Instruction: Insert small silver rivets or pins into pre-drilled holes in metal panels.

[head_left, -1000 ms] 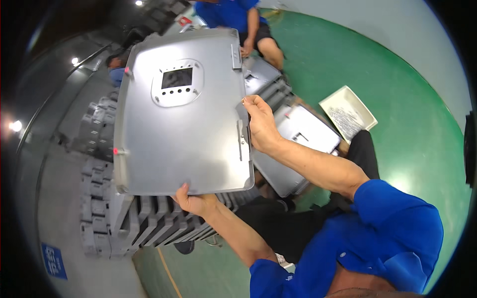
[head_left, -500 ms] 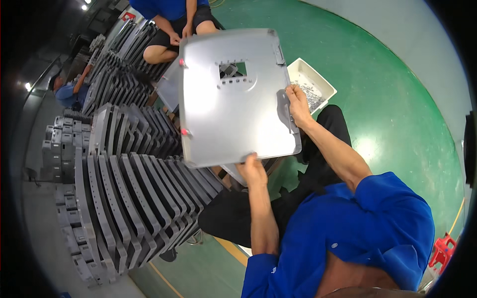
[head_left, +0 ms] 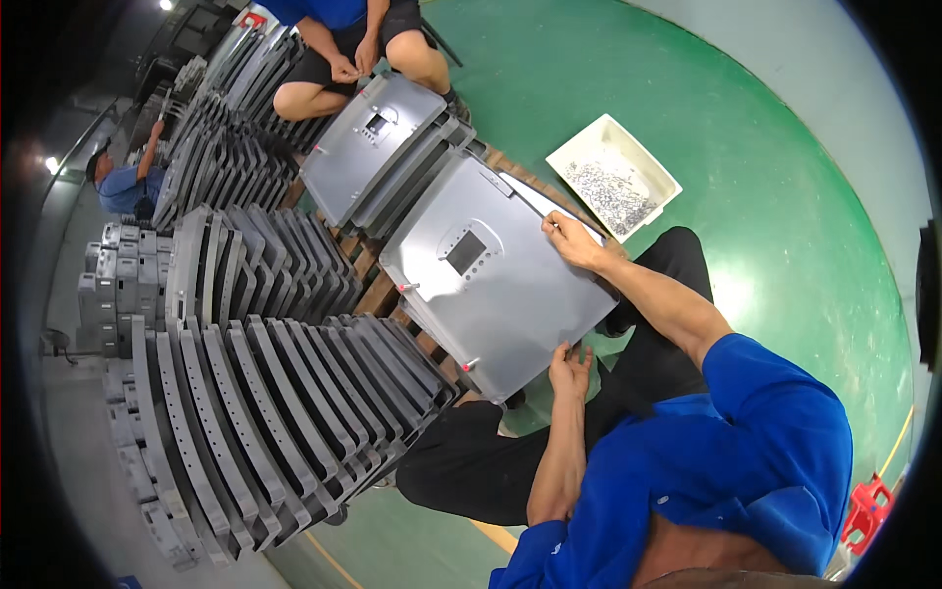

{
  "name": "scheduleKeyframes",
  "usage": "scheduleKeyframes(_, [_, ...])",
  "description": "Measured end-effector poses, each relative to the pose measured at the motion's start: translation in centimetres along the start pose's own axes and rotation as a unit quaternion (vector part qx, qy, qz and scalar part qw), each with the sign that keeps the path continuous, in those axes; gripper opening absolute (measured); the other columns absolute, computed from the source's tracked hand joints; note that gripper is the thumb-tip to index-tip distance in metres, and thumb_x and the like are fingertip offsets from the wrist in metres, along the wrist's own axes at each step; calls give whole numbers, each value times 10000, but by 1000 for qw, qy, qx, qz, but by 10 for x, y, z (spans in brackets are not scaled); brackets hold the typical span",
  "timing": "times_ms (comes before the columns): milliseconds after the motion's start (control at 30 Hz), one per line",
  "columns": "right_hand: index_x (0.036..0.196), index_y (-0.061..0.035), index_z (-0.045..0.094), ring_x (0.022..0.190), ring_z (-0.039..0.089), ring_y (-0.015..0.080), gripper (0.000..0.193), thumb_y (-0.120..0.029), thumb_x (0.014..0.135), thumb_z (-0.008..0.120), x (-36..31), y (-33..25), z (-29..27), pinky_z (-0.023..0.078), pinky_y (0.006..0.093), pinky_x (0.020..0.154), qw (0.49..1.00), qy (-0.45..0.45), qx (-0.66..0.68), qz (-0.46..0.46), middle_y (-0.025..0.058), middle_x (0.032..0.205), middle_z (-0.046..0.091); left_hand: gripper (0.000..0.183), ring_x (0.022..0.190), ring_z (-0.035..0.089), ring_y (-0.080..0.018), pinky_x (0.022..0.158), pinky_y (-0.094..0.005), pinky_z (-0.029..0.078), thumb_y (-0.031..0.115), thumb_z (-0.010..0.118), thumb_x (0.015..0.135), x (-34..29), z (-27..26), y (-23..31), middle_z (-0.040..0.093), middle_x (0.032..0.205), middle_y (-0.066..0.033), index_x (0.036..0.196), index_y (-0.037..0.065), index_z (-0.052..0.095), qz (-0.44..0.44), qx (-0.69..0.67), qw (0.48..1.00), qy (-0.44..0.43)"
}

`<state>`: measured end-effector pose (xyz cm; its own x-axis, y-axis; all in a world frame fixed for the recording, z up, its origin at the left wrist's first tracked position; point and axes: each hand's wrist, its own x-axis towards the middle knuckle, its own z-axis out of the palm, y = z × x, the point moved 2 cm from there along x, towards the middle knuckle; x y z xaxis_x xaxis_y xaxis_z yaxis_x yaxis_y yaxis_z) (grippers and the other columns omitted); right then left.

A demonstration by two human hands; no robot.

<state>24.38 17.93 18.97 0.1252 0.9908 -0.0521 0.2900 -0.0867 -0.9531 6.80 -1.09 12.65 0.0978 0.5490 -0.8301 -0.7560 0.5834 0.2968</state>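
Metal panel (head_left: 520,304) risked slipping.
Right hand (head_left: 577,241) pinched its edge; left hand (head_left: 569,371), closure unclear, could have caused this if loose.

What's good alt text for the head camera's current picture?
A person's right hand grips one edge of a grey metal panel with a rectangular opening, the left hand at its near edge. Around are rows of grey panels, a white bin of small pieces on a green floor, and someone in dark shorts.
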Motion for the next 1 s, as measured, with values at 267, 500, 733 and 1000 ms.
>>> scheduleKeyframes(267, [1006, -3, 551, 825, 618, 345, 234, -223, 956, 488, 38, 27, 30, 479, 419, 759, 996, -77, -41, -9, 219, 852, 629, 308, 1145, 507, -259, 874, -448, 461, 97, 574, 872, 29, 7, -8, 518, 1219, -51, 1164, 74, 478, -28, -31, 999, 19])
scheduleKeyframes(500, [987, -1, 547, 704, 524, 223, 248, -236, 967, 473, 57, 52, 34, 443, 367, 688, 997, -69, -35, 1, 146, 732, 564, 296, 1120, 539, -281, 839, -445, 482, 130, 599, 885, 52, 10, -12, 547, 1192, -82, 1145, 43, 488, -32, -14, 997, 66])
scheduleKeyframes(733, [1016, -3, 558, 865, 615, 331, 212, -186, 943, 480, 64, 62, 37, 470, 399, 791, 991, -104, -68, 49, 212, 872, 634, 372, 1078, 562, -275, 816, -433, 503, 195, 623, 889, 60, 16, -14, 569, 1214, -128, 1192, 21, 494, -45, 47, 994, 84])
scheduleKeyframes(1000, [959, 13, 597, 903, 612, 331, 217, -190, 911, 541, 67, 79, 23, 473, 402, 817, 993, 15, -103, -63, 215, 960, 630, 439, 1106, 549, -273, 851, -426, 497, 267, 619, 903, 65, 16, -14, 561, 1264, -133, 1236, 35, 450, -77, 86, 991, 69])
